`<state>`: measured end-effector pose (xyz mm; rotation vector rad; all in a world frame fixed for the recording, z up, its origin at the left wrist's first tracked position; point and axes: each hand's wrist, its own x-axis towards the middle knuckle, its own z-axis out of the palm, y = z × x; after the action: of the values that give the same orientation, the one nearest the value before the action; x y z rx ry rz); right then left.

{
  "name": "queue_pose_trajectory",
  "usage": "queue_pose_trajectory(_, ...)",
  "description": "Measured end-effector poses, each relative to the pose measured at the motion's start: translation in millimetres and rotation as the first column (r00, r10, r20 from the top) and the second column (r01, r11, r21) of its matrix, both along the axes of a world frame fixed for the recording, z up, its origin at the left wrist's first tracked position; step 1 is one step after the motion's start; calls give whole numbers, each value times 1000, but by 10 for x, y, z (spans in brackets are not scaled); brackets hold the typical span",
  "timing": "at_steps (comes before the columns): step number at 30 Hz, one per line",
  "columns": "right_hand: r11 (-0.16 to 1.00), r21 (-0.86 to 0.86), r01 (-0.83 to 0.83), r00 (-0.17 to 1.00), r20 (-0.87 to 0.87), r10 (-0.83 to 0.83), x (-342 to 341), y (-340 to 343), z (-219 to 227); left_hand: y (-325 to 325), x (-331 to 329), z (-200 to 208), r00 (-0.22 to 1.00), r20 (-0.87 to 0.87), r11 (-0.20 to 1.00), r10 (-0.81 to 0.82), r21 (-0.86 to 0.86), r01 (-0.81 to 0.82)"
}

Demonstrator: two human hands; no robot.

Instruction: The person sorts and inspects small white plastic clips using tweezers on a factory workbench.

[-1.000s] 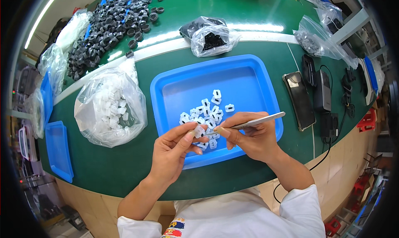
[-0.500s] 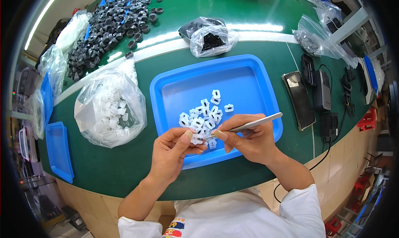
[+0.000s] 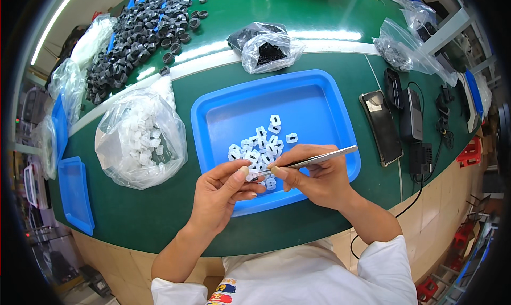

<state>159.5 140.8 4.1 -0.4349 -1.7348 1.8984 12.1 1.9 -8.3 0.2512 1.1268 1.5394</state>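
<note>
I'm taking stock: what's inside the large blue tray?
The large blue tray holds a cluster of small white pieces, several with dark centres. The left hand and right hand cover whatever lies beneath them.

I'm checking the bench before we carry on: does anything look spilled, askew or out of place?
Mildly: at upper left, black pieces spread over the green tabletop, a few apart from the heap, as if spilled, though perhaps poured out deliberately. Loose white pieces lie inside the blue tray. I can make out no damage.

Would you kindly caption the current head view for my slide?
Left hand pinching a white part, right hand holding a metal tool, above a blue tray.
</note>
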Motion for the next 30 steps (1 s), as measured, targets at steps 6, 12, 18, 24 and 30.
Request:
queue_pose_trajectory(6, 995, 104, 5, 1000, -19, -3, 44, 122, 48, 2, 3, 5, 1000, -5, 1000, 4, -18, -5)
queue_pose_trajectory(12, 864, 489, -119, 981, -74, 177, 36, 152, 80, 2, 5, 13, 1000, 2, 1000, 5, -23, -5)
queue_pose_trajectory(18, 832, 540, -125, 985, -35, 170, 34, 138, 86, -5, 10, 12, 1000, -1, 1000, -2, -16, 2)
queue_pose_trajectory(24, 891, 440, -114, 991, -14, 134, 56, 136, 82, -8, 39, 12, 999, -38, 1000, 2, 0, -2)
queue_pose_trajectory(30, 868, 486, -98, 993, -14, 120, 36, 144, 75, -15, 40, 14, 999, -37, 1000, 11, 20, -10)
